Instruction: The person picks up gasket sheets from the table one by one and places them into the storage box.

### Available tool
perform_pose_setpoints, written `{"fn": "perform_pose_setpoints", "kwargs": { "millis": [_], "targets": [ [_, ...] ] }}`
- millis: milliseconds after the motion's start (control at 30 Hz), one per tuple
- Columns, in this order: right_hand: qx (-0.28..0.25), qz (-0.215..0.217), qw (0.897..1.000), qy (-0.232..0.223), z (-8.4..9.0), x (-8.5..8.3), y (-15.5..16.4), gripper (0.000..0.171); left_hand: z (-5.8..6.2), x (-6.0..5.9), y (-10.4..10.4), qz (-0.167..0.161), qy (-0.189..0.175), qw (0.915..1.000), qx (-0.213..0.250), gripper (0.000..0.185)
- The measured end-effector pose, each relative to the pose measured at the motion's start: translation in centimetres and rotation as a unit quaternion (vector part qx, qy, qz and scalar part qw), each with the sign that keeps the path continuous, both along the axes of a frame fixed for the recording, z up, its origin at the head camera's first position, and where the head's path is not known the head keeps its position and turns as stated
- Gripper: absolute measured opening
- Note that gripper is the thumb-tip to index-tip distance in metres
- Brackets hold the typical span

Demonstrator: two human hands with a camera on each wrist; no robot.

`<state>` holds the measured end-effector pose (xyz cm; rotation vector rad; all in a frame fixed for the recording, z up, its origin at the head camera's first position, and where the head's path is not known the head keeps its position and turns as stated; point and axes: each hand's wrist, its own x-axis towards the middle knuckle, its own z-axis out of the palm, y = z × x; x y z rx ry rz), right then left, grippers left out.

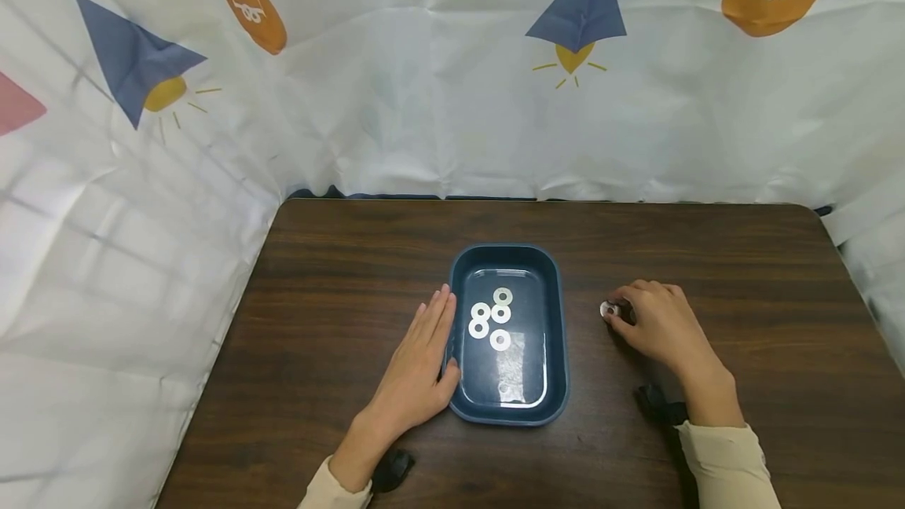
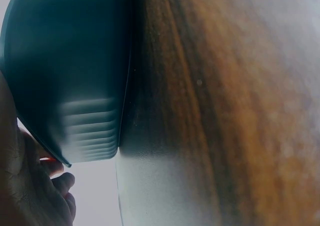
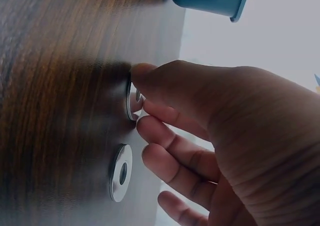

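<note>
My right hand (image 1: 661, 324) pinches a flat metal washer (image 1: 609, 309) between thumb and fingers, to the right of the tray. In the right wrist view this washer (image 3: 131, 103) is tilted on edge close over the tabletop. A second washer (image 3: 121, 173) lies on the wood below the curled fingers; the hand hides it in the head view. With fingers straight, my left hand (image 1: 419, 364) rests along the left side of a dark blue tray (image 1: 557, 336). Several washers (image 1: 500, 339) lie inside the tray, left of its middle, some touching each other.
The dark wooden table (image 1: 339, 273) extends on both sides of the tray. Behind it hangs a white printed curtain (image 1: 438, 124), which also runs down the left side. Black wrist straps (image 1: 393, 470) are worn on both forearms.
</note>
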<state>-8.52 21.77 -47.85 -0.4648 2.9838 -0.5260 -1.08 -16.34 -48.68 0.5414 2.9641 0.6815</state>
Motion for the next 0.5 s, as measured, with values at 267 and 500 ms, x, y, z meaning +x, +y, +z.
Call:
{"fn": "perform_pose_setpoints", "kwargs": {
  "millis": [267, 500],
  "targets": [
    [-0.003, 0.01, 1.0, 0.017, 0.19, 0.11, 0.48, 0.02, -0.16, -0.14, 0.27, -0.009, 0.009, 0.9999, 0.002, 0.095],
    [-0.015, 0.003, 1.0, -0.024, 0.43, -0.6, 0.33, 0.02, -0.05, -0.01, 0.05, -0.001, 0.0, 1.0, -0.005, 0.095]
  ]
}}
